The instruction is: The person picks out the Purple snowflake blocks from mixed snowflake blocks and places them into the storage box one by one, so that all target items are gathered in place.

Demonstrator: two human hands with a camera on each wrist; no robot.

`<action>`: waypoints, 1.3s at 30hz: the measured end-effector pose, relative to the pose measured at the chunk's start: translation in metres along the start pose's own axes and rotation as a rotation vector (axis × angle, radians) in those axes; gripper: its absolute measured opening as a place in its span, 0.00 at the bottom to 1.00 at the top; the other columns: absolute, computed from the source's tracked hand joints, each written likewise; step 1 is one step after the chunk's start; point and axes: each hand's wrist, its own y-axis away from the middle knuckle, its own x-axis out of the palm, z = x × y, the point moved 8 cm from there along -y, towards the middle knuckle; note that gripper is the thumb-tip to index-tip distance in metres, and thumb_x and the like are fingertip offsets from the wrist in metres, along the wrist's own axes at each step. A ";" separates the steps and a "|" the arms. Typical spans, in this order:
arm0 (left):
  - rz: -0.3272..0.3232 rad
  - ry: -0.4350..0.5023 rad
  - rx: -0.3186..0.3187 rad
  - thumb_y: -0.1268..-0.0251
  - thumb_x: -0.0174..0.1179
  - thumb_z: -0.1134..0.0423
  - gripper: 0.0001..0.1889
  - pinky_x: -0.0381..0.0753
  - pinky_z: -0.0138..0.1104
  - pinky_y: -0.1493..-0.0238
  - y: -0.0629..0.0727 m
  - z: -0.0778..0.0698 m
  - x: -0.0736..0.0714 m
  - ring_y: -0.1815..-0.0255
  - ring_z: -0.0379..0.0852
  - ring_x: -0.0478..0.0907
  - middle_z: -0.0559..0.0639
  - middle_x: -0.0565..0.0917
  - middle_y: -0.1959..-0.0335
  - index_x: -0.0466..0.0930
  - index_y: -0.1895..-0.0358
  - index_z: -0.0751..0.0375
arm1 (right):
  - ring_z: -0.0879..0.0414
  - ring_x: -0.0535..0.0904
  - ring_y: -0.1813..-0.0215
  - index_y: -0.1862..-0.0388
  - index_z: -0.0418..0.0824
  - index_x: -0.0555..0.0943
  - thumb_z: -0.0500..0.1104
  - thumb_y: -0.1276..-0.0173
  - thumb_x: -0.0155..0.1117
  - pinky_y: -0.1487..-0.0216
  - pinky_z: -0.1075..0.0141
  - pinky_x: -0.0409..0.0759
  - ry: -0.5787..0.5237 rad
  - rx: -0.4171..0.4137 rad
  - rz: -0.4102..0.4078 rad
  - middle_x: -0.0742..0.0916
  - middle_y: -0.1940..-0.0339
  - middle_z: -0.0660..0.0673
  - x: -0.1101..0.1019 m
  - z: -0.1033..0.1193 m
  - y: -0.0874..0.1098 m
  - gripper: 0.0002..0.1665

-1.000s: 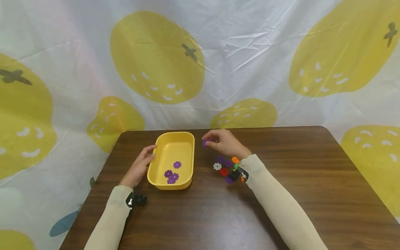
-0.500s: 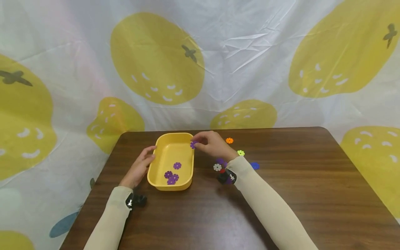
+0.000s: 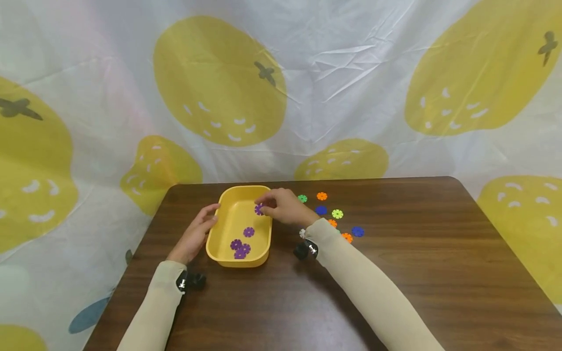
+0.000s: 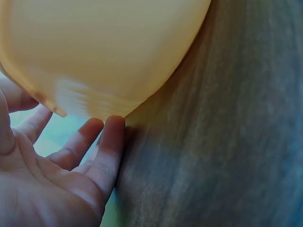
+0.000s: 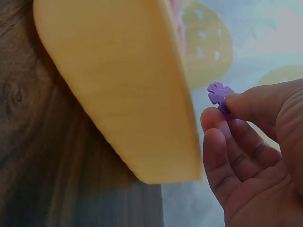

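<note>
The yellow plastic tub (image 3: 239, 263) stands on the table, several purple snowflake discs (image 3: 239, 254) on its floor. My left hand (image 3: 196, 236) rests against the tub's left side, fingertips at the rim; in the left wrist view its fingers (image 4: 110, 137), spread and relaxed, touch the outer wall. My right hand (image 3: 287, 207) is over the tub's right rim, pinching a purple snowflake disc (image 3: 258, 209) between thumb and fingers. The right wrist view shows this notched disc (image 5: 218, 93) held above rim height, beside the tub wall (image 5: 118, 85).
Right of the tub, loose snowflake discs lie on the brown table (image 3: 439, 243): green (image 3: 302, 198), orange (image 3: 322, 196), blue (image 3: 357, 231), yellow-green (image 3: 337, 214) and others. My right forearm covers part of this group. A fruit-patterned curtain (image 3: 303, 97) hangs behind the table's far edge.
My right hand has moved left with the purple disc, from beside the tub to over its right rim. More loose discs show behind the arm. The left hand and tub stay put.
</note>
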 end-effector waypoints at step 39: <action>-0.012 0.008 -0.008 0.11 0.43 0.52 0.27 0.82 0.41 0.39 -0.003 0.001 0.000 0.29 0.62 0.73 0.68 0.67 0.25 0.56 0.16 0.45 | 0.58 0.83 0.60 0.45 0.39 0.88 0.44 0.28 0.73 0.57 0.68 0.83 0.023 0.014 -0.025 0.90 0.61 0.49 0.001 0.005 0.004 0.16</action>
